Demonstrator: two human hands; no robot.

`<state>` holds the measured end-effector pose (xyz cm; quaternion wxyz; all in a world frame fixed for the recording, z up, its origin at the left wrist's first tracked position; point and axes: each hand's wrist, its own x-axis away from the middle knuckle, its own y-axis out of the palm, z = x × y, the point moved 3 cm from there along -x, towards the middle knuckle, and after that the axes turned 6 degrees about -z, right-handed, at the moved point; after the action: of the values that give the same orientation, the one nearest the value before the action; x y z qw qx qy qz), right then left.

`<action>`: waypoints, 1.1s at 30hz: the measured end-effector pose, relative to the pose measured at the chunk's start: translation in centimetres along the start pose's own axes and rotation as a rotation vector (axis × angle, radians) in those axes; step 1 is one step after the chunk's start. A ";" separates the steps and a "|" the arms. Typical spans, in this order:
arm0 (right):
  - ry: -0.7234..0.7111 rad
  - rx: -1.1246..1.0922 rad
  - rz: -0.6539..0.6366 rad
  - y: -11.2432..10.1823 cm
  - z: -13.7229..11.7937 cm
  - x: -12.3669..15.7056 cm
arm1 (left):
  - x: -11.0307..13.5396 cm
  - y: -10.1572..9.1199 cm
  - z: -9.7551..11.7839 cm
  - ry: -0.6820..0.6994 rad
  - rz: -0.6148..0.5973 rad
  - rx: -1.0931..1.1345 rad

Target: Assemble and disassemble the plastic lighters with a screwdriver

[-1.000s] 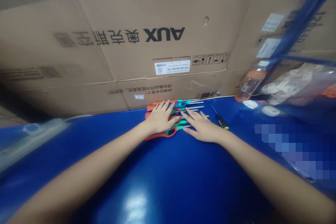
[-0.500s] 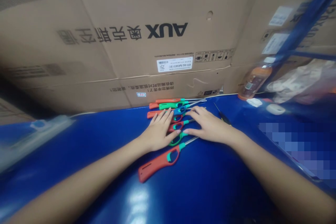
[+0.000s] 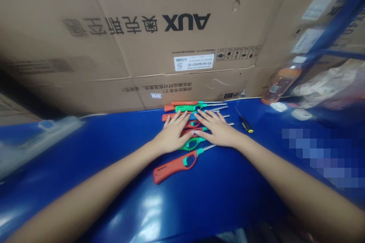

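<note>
Several long-nosed lighters with red, green and blue handles lie in a row on a blue table (image 3: 216,193). My left hand (image 3: 172,134) rests flat on their handles, fingers stretched out. Beside it, my right hand (image 3: 217,128) lies flat over the metal noses, fingers spread. The nearest lighter, a red one with a teal trigger (image 3: 173,165), lies slanted just in front of both hands, touched by neither. Two more lighters, one red (image 3: 185,103) and one green (image 3: 190,108), lie beyond my fingertips against the cardboard.
A large cardboard box printed AUX (image 3: 159,38) stands along the table's far edge. A small screwdriver with a black and yellow handle (image 3: 244,123) lies right of my right hand. A bottle (image 3: 279,83), white caps and a plastic bag (image 3: 327,83) sit at the far right.
Both hands slid back over the row of lighters and then forward a little. The nearest red lighter came out from under them and now lies apart, slanted, in front of the row.
</note>
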<state>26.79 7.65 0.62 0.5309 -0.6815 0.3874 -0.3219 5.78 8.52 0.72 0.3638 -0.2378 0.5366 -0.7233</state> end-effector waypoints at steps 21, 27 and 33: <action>-0.066 0.055 0.001 0.1 -1.7 0.4 | 0.6 -0.7 2.0 -0.090 0.064 -0.054; -0.080 0.026 -0.049 0.1 -1.7 0.5 | -3.4 -1.6 -0.9 -0.023 0.131 -0.169; -0.090 0.050 -0.052 -0.3 -1.7 0.8 | -4.7 -1.1 -1.4 0.025 0.166 -0.216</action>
<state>25.79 6.19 1.31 0.5559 -0.6919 0.3370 -0.3140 7.36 13.16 1.60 0.3878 -0.2213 0.6336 -0.6318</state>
